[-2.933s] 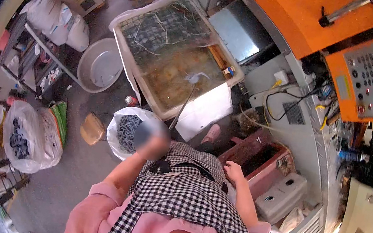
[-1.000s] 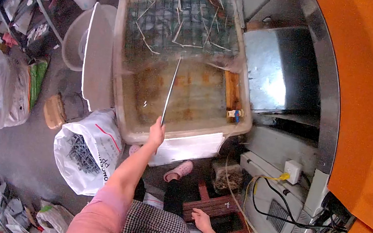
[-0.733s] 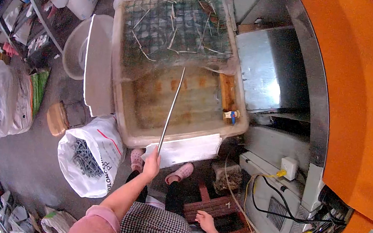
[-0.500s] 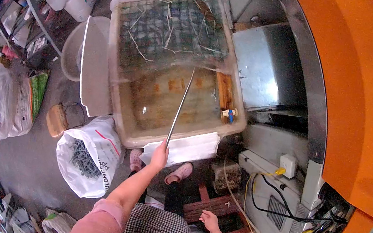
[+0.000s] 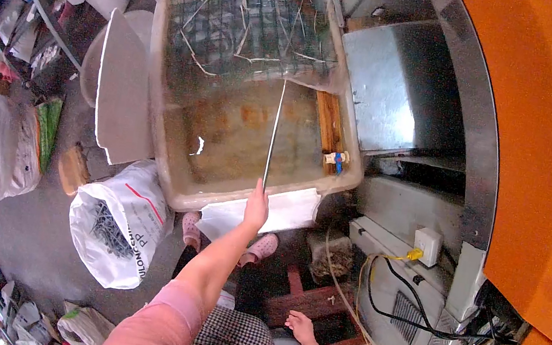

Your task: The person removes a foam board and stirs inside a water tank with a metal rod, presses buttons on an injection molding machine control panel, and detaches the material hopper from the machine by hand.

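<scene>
My left hand (image 5: 257,205) is wrapped round the near end of a long thin metal rod (image 5: 274,133). The rod reaches away over a big pale tub (image 5: 179,197) of murky, brownish water, its far end near the edge of the dark mesh (image 5: 219,25) that covers the back half. Whether that end is under water I cannot tell. Low on the right, my right hand (image 5: 301,326) hangs in the air with its fingers curled in, and nothing shows in it. Pale thin strips lie on the mesh.
A white sack (image 5: 114,227) of grey pieces stands left of the tub. A white board (image 5: 124,89) leans on its left side. A blue-handled valve (image 5: 337,159) sits at the right inner wall. Cables (image 5: 404,320) and an orange machine (image 5: 542,155) are at the right.
The rod now stands more upright in view, and my left hand has moved forward and slightly right. The view has shifted a little. A white glint on the water has moved left.
</scene>
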The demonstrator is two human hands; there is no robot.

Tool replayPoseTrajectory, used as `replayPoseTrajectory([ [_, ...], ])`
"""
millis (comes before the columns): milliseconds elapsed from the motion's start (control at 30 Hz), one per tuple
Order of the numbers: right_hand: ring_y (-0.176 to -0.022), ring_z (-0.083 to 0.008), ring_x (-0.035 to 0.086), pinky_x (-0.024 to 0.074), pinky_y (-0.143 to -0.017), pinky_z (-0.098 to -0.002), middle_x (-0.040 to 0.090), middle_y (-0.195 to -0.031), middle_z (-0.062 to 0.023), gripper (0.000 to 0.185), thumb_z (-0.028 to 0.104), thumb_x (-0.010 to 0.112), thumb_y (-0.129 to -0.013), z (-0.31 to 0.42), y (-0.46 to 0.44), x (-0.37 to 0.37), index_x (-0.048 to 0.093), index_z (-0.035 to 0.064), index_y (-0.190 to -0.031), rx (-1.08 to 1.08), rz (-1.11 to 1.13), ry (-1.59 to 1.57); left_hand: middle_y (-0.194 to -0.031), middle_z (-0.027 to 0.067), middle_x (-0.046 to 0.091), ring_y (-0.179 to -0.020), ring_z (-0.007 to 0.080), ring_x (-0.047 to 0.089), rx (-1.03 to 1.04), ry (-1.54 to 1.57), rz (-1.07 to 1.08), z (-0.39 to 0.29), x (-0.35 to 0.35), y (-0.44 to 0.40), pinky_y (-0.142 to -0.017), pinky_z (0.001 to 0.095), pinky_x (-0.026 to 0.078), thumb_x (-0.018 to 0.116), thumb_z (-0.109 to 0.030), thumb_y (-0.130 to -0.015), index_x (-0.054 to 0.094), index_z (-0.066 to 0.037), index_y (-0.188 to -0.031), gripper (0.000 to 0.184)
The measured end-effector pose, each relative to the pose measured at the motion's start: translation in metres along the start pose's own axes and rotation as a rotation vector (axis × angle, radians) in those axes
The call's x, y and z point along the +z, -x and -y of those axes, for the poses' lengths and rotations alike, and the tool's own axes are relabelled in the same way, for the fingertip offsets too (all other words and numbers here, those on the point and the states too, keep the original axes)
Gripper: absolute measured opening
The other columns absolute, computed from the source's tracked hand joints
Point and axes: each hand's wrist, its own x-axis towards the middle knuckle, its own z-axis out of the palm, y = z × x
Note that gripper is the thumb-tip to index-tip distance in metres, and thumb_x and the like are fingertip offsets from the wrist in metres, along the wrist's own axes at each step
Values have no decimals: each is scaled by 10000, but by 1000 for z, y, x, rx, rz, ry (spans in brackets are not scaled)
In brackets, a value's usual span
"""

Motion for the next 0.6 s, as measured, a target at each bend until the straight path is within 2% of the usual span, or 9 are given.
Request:
replayPoseTrajectory([
  [100,-738,-132,613,482,-632,-234,618,-887,-93,293,119,500,-885,-6,-8,-2,507,-31,-1137,-6,2,30,-921,268,557,-852,429,534,52,20,-52,-3,8,-13,-730,490,420,454,-114,-859,306,-32,-1301,473],
  [200,-733,-126,605,473,-627,-230,610,-879,-82,298,123,494,-892,-10,-14,-4,499,-26,-1151,-2,19,14,-904,271,555,-842,430,534,53,-12,4,-2,6,-31,-716,479,423,468,-98,-849,335,-19,-1279,457],
  [367,-735,-128,604,469,-623,-227,607,-879,-79,308,126,495,-893,1,-13,-2,490,-26,-1161,25,17,43,-868,274,551,-822,425,541,130,46,6,11,-3,-50,-692,464,426,481,-75,-836,352,-28,-1271,456],
  [600,-759,-140,613,485,-643,-235,617,-869,-90,313,132,504,-886,-9,-27,0,492,-25,-1157,-68,-4,121,-869,255,561,-816,416,546,261,17,8,21,-8,-57,-694,462,435,494,-71,-822,361,-47,-1267,465],
])
